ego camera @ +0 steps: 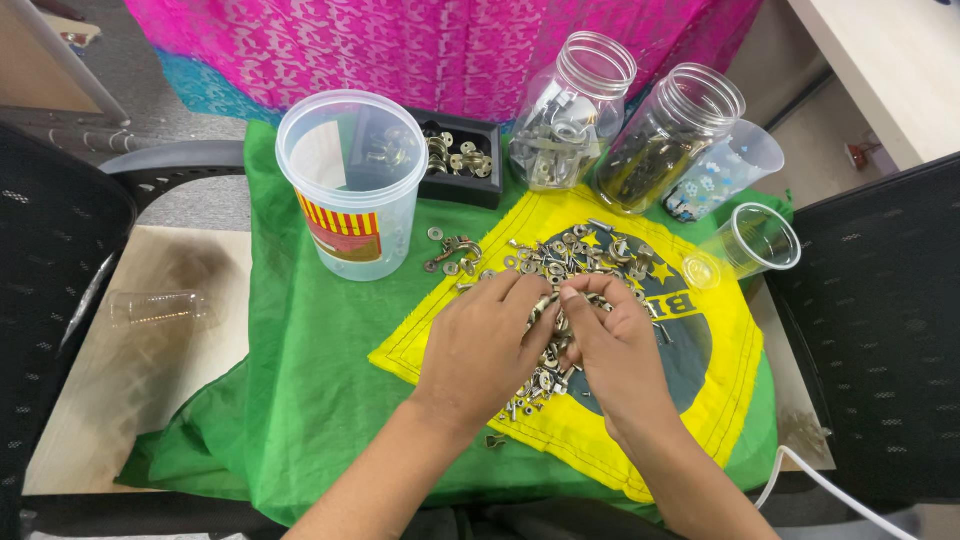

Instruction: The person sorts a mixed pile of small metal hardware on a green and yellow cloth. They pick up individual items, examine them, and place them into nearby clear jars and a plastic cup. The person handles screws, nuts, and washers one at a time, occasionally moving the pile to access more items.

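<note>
Both hands rest palm down on a heap of small metal hardware; I see my left hand (480, 345) and right hand (615, 345) side by side, fingertips meeting over the pile (560, 270). Fingers on each are curled inward among the pieces, but I cannot tell whether either actually pinches one.

Under everything I see a green cloth (310, 370) draped over the work surface, with a yellow diamond panel (720, 400) and a dark blue disc (690, 345) beneath the hardware. Dark mesh chairs (880, 330) flank it on both sides, and a bright pink patterned fabric (450, 40) lies across the far edge.

Far left of the pile stands a large clear plastic tub (350, 185) with a red and yellow striped label. Behind the pile two clear jars lean, one (575, 115) holding silvery metal parts, the other (665, 140) darker parts. Beside them a printed plastic cup (725, 170) and a plain clear cup (755, 242) lie on their sides. A small black tray (465, 160) of brassy fittings sits between tub and jars. Another clear cup (160, 308) lies on the bare tabletop at left. A few loose washers and a bracket (450, 252) lie just left of the heap.
</note>
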